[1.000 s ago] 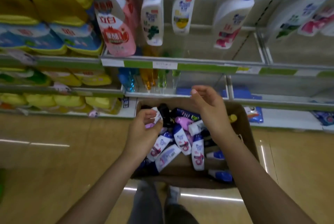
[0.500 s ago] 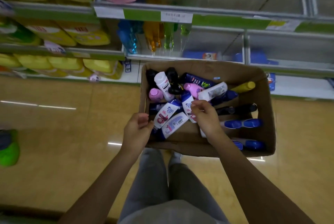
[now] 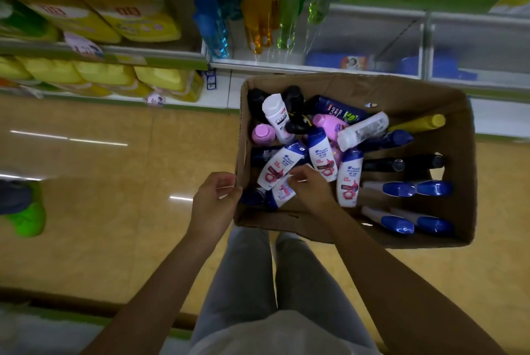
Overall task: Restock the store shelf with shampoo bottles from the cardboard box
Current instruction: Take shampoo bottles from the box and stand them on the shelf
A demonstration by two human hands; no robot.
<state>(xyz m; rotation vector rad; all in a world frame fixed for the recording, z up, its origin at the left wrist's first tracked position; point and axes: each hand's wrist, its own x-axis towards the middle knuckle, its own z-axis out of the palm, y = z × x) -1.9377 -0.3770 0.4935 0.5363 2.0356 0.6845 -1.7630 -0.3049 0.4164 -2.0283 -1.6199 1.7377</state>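
A cardboard box (image 3: 453, 131) of mixed shampoo bottles is seen on the floor at centre right of the frame, below the shelf (image 3: 315, 66). The picking step appears to be in hand: the right hand (image 3: 308, 187) is lowered into the box, its fingers curled at a white bottle (image 3: 282, 192), though a firm hold cannot be confirmed. The left hand (image 3: 213, 201) is held loosely curled, empty, beside the box's near-left corner. Next, a secure grip and a lift toward the shelf are probably called for.
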